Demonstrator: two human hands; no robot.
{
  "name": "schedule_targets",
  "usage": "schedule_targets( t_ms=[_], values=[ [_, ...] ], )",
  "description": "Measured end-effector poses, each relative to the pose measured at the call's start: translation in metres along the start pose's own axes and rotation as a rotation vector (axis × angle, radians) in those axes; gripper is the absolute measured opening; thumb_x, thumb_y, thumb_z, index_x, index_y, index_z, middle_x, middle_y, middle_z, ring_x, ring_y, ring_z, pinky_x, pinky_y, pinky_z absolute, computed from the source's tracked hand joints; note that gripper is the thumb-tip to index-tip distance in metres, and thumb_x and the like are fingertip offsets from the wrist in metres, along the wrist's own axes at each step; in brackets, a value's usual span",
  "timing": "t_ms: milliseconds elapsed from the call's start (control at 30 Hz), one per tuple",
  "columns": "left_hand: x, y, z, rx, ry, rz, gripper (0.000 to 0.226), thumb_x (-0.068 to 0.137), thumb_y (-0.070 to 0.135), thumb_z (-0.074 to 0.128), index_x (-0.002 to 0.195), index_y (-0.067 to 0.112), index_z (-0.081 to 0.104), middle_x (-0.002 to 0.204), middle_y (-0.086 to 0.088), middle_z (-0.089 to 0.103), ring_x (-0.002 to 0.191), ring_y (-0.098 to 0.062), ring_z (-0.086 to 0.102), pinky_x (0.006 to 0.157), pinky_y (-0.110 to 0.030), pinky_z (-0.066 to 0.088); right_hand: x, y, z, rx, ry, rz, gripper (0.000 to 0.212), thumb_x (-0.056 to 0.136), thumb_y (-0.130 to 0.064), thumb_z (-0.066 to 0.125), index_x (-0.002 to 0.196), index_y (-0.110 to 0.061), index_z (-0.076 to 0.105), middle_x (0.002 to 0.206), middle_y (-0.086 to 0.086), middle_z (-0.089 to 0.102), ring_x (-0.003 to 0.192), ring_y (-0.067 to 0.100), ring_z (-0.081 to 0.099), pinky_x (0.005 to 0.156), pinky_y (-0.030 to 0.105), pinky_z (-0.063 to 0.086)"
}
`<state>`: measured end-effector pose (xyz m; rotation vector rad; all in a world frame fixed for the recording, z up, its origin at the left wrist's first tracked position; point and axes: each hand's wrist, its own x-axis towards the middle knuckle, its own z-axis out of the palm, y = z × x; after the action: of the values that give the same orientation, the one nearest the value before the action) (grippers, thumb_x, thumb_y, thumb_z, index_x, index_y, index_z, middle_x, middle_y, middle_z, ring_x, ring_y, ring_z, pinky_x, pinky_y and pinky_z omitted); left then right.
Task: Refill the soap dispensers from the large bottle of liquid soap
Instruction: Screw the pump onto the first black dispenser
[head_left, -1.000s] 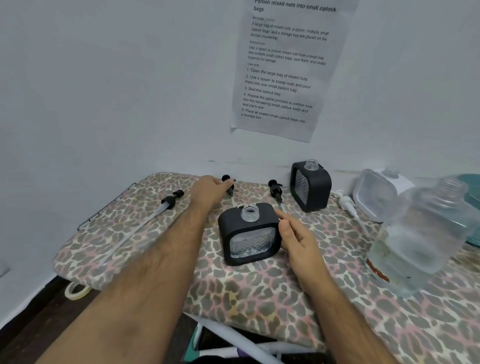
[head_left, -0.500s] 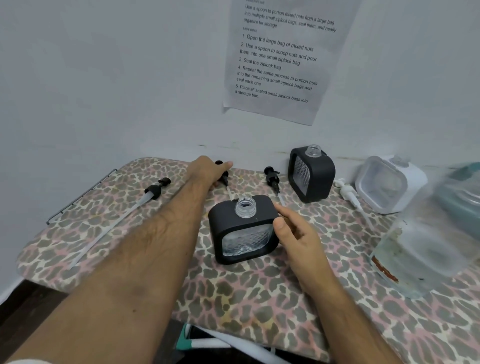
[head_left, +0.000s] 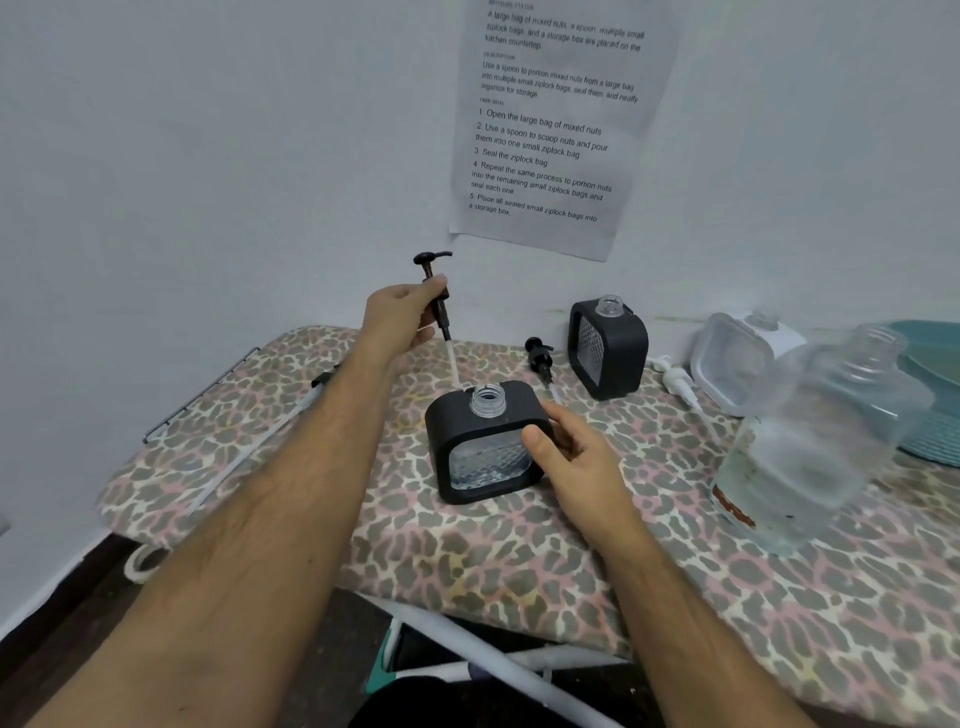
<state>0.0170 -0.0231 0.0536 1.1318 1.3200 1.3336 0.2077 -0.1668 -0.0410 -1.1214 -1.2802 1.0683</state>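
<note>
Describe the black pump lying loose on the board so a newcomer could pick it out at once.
Start at the leopard-print ironing board and look to its far edge by the wall. There, between the near black dispenser and the far black dispenser, a black pump lies flat on the cover. Unlike the black pump raised in the left hand, and the white pump, nobody holds it.
</note>
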Motion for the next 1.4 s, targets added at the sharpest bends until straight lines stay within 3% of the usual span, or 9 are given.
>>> schedule_targets(
  t_ms=[267, 467, 567, 667, 800, 967, 1133, 1333, 1400],
  values=[
    [-0.082, 0.045, -0.01, -0.085, -0.113, 0.215, 0.016, 0.091, 0.033, 0.068, 0.099, 0.02, 0.071, 0.099, 0.006, 0.075, 0.094, -0.013, 0.07, 0.083, -0.031, 0.047, 0.0, -0.001, -0.001, -0.034, 0.014, 0.003, 0.07, 0.073, -0.06, 0.064, 0.134, -0.024, 0.06, 0.118, -0.013, 0.068, 0.105, -0.003, 0.064, 0.088, 0.016, 0.053],
    [-0.123, 0.07, -0.005, -0.104, -0.107, 0.32, 0.009, 0.093, 0.029, 0.065, 0.095, 0.023, 0.072, 0.1, 0.006, 0.075, 0.096, -0.009, 0.07, 0.094, -0.038, 0.044, -0.001, 0.002, -0.001, -0.076, 0.035, 0.017, 0.077, 0.072, -0.068, 0.062, 0.135, -0.024, 0.06, 0.123, -0.007, 0.068, 0.111, 0.005, 0.064, 0.098, 0.032, 0.053],
    [-0.133, 0.074, 0.001, -0.087, -0.112, 0.35, 0.01, 0.092, 0.026, 0.066, 0.099, 0.022, 0.072, 0.1, 0.007, 0.075, 0.099, -0.009, 0.069, 0.091, -0.035, 0.044, -0.001, 0.001, -0.001, -0.096, 0.032, 0.007, 0.085, 0.069, -0.075, 0.063, 0.137, -0.023, 0.058, 0.124, -0.006, 0.068, 0.111, 0.006, 0.064, 0.098, 0.032, 0.054],
    [-0.137, 0.065, 0.007, -0.062, -0.101, 0.365, 0.019, 0.092, 0.02, 0.066, 0.109, 0.012, 0.071, 0.096, 0.006, 0.074, 0.092, -0.002, 0.068, 0.078, -0.021, 0.047, -0.001, 0.002, 0.0, -0.107, 0.037, -0.003, 0.097, 0.061, -0.086, 0.062, 0.136, -0.024, 0.059, 0.124, -0.006, 0.068, 0.112, 0.008, 0.064, 0.099, 0.036, 0.053],
    [-0.139, 0.044, 0.013, -0.061, -0.09, 0.361, 0.018, 0.092, 0.013, 0.066, 0.11, 0.009, 0.07, 0.095, 0.005, 0.073, 0.082, 0.007, 0.067, 0.065, -0.002, 0.045, -0.001, 0.003, 0.001, -0.087, 0.042, 0.008, 0.082, 0.07, -0.074, 0.066, 0.134, -0.023, 0.061, 0.12, -0.008, 0.069, 0.11, 0.006, 0.065, 0.098, 0.035, 0.054],
    [-0.137, 0.02, 0.014, -0.062, -0.082, 0.351, 0.018, 0.09, 0.009, 0.069, 0.108, 0.01, 0.071, 0.099, -0.001, 0.075, 0.091, -0.003, 0.07, 0.075, -0.01, 0.05, 0.001, 0.007, 0.001, -0.081, 0.043, 0.008, 0.074, 0.075, -0.069, 0.068, 0.132, -0.023, 0.062, 0.116, -0.009, 0.071, 0.105, 0.005, 0.067, 0.095, 0.035, 0.056],
    [-0.137, 0.001, 0.012, -0.05, -0.107, 0.333, 0.025, 0.089, 0.009, 0.07, 0.114, 0.009, 0.069, 0.104, -0.002, 0.075, 0.1, -0.01, 0.07, 0.08, -0.015, 0.051, 0.001, 0.005, 0.002, -0.049, 0.03, -0.001, 0.054, 0.085, -0.049, 0.07, 0.13, -0.021, 0.063, 0.111, -0.008, 0.072, 0.103, 0.006, 0.069, 0.09, 0.028, 0.056],
    [-0.138, -0.008, 0.011, -0.074, -0.15, 0.311, 0.02, 0.09, 0.008, 0.068, 0.107, 0.017, 0.069, 0.102, 0.0, 0.076, 0.098, -0.01, 0.071, 0.08, -0.017, 0.053, 0.002, 0.008, 0.0, -0.048, 0.031, -0.009, 0.088, 0.065, -0.078, 0.068, 0.132, -0.023, 0.062, 0.116, -0.009, 0.071, 0.106, 0.004, 0.067, 0.094, 0.032, 0.056],
    [-0.139, -0.011, 0.011, -0.045, -0.167, 0.296, 0.025, 0.089, 0.008, 0.07, 0.114, 0.012, 0.068, 0.102, -0.002, 0.076, 0.096, -0.012, 0.072, 0.078, -0.019, 0.055, 0.001, 0.007, 0.0, -0.053, 0.027, -0.015, 0.08, 0.069, -0.072, 0.068, 0.132, -0.022, 0.062, 0.116, -0.008, 0.071, 0.104, 0.004, 0.067, 0.092, 0.031, 0.056]
  ],
)
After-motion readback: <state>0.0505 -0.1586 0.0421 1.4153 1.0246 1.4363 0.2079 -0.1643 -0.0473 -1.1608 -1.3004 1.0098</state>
